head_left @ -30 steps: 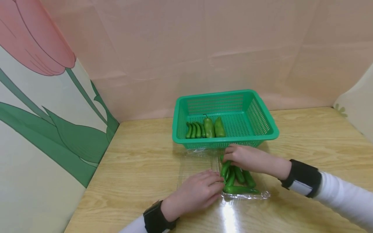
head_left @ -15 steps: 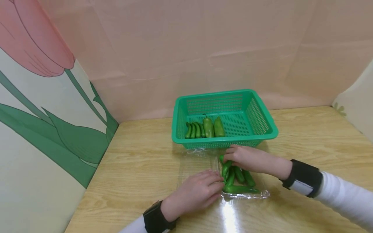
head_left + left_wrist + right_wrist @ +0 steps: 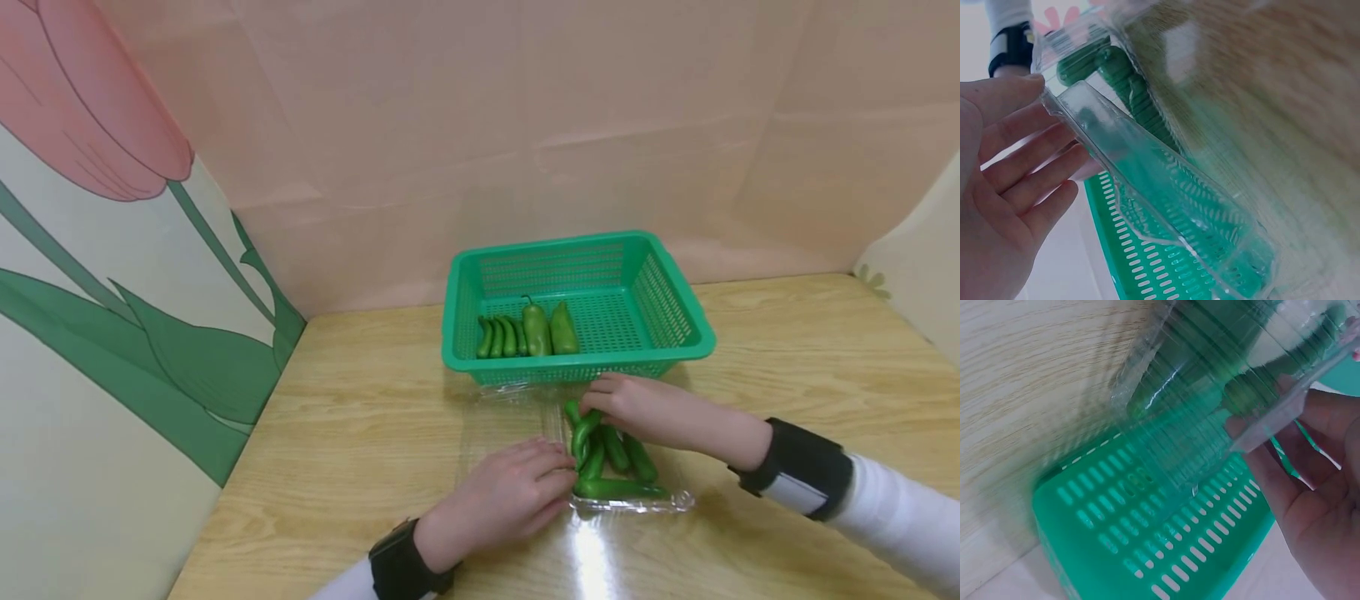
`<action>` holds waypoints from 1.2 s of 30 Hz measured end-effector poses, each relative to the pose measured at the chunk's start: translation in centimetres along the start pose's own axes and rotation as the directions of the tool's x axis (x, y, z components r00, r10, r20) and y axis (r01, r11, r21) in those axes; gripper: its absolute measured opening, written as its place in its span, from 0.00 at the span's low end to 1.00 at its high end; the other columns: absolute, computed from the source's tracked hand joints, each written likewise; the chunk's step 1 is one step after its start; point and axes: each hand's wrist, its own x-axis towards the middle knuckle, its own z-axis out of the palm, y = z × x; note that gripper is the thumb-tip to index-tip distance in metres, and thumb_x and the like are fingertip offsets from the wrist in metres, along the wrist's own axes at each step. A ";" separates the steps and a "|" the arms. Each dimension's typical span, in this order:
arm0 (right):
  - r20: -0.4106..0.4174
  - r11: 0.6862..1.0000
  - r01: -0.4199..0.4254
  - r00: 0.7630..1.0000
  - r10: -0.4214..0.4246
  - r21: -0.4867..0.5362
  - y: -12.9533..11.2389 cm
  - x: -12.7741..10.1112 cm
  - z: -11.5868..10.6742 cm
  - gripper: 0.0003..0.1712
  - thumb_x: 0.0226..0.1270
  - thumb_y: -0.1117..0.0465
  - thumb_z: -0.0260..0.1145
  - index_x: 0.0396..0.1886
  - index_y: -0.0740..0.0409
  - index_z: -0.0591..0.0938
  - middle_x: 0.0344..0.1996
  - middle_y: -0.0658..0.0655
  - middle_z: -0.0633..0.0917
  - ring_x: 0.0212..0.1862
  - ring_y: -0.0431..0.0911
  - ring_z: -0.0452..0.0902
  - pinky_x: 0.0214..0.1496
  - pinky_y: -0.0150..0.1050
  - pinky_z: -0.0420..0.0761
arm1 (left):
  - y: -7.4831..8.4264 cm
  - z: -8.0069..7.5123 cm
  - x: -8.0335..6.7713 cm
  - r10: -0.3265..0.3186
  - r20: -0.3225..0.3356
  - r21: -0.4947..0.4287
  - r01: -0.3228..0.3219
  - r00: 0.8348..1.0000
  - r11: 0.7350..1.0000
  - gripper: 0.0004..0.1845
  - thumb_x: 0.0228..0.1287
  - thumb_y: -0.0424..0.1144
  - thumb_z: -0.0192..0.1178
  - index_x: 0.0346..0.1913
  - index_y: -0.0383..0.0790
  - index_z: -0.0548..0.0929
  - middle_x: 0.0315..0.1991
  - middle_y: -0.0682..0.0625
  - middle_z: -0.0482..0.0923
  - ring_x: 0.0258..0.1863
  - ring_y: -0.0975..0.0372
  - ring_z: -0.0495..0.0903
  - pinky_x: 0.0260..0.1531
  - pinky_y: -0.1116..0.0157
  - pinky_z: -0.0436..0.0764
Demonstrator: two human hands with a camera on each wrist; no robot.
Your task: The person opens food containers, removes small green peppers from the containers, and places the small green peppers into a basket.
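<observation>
— Wood-grain table (image 3: 360, 417) fills the lower half of the head view; what is being done on it?

— A clear plastic clamshell tray (image 3: 525, 417) is lying open at lower centre, just in front of a green basket (image 3: 682, 300). Green peppers (image 3: 611, 467) are packed in the tray's right half. One pepper (image 3: 582, 427) at the left of that bunch is gripped by the right hand (image 3: 645, 408), its fingers curled round the upper end. The step in hand is judged to be the lifting of a pepper out of the tray.

— And the left hand (image 3: 510, 496)?

— It is laid flat on the tray, fingers straight, nothing gripped; the tray seems to be steadied by it. In the left wrist view the fingers (image 3: 1016, 169) are seen stretched along the clear plastic rim.

— What is called for next?

— A clean lift, probably, so that the neighbouring peppers are not dragged along, and clearance over the basket's near wall.

— What else is seen?

— Peppers in the basket (image 3: 528, 329) are lined up in its front left part, so free room is left to their right. A tulip panel (image 3: 112, 250) stands at the left, and a pink backdrop (image 3: 525, 125) behind. Nothing is seen between hand and basket except that near wall.
</observation>
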 end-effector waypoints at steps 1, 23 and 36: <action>-0.006 1.000 -0.002 1.000 0.002 0.002 0.0 -0.1 -0.1 0.17 0.47 0.68 0.73 0.39 0.54 0.83 0.37 0.51 0.85 0.41 0.46 0.80 0.42 0.38 0.85 | 0.0 0.0 0.0 0.003 0.000 0.008 -0.003 1.000 1.000 0.13 0.66 0.45 0.56 0.50 0.46 0.83 0.54 0.52 0.80 0.57 0.63 0.76 0.67 0.64 0.68; -0.226 0.995 -0.002 0.974 0.026 0.104 0.2 -1.3 -2.3 0.22 0.46 0.69 0.73 0.45 0.57 0.81 0.34 0.49 0.82 0.34 0.40 0.80 0.32 0.31 0.84 | 0.1 0.0 0.0 0.007 -0.006 0.018 -0.007 1.000 1.000 0.13 0.67 0.44 0.55 0.49 0.46 0.82 0.53 0.51 0.81 0.57 0.62 0.77 0.66 0.63 0.70; -0.244 0.985 -0.052 0.966 0.091 0.163 1.3 0.1 -4.0 0.20 0.50 0.71 0.68 0.46 0.65 0.79 0.31 0.50 0.81 0.30 0.36 0.79 0.27 0.20 0.79 | 0.2 0.1 -0.1 0.011 -0.021 0.023 -0.010 1.000 1.000 0.13 0.67 0.44 0.55 0.49 0.46 0.83 0.53 0.51 0.81 0.57 0.61 0.77 0.67 0.63 0.68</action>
